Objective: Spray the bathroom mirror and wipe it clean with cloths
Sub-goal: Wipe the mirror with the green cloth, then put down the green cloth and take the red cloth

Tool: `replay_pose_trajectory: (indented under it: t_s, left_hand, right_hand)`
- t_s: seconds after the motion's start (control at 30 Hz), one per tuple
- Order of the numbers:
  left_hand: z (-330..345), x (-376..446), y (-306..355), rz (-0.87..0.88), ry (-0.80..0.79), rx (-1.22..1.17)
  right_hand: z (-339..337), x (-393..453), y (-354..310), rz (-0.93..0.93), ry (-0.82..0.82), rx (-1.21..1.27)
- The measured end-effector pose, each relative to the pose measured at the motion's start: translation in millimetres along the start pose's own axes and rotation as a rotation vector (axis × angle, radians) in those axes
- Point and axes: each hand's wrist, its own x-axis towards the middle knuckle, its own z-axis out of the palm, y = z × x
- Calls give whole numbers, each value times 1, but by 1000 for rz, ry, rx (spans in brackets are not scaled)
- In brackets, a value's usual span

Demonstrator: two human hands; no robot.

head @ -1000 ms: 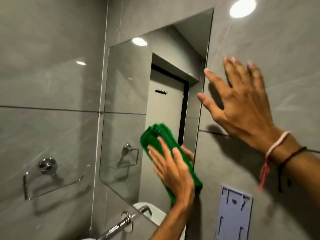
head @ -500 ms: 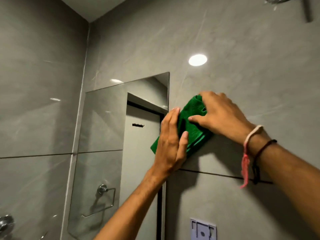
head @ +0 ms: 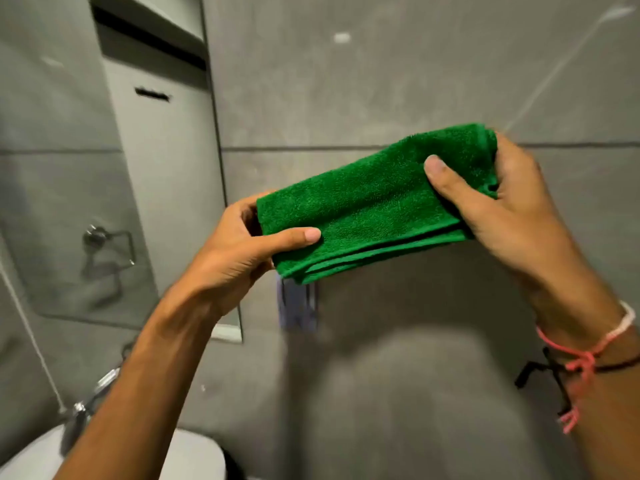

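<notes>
A folded green cloth (head: 370, 202) is held in the air in front of the grey tiled wall, stretched between both hands. My left hand (head: 239, 247) pinches its lower left end, thumb on top. My right hand (head: 498, 202) grips its upper right end, thumb across the front. The mirror (head: 145, 188) hangs on the wall to the left, its right edge just behind my left hand. The cloth is off the glass. No spray bottle is in view.
A white basin (head: 197, 455) with a chrome tap (head: 86, 400) sits at the bottom left. A pale blue wall bracket (head: 298, 306) is fixed under the cloth. The mirror reflects a towel ring (head: 104, 240) and a door.
The cloth has come off the mirror's right edge and the wall. Both hands have pulled back and now hold it by its ends in the air. The view has tilted down.
</notes>
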Motion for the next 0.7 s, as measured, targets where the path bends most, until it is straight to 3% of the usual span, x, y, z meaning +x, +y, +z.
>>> replay_pose_trajectory:
  t_s: [0.17, 0.33, 0.47, 0.6, 0.7]
  left_hand:
    - [32, -71, -84, -360, -1, -100]
    - [58, -162, -182, -867, 24, -217]
    - [68, -237, -267, -1212, 93, -171]
    - [84, -307, -341, -1411, 147, -11]
    - [98, -336, -382, -1495, 117, 70]
  right_hand:
    - [-20, -123, 59, 445, -91, 148]
    - [-28, -268, 130, 1124, -20, 358]
    - [-24, -381, 178, 1613, 29, 359]
    - [-7, -453, 211, 1920, -27, 204]
    - [7, -487, 233, 2050, -127, 122]
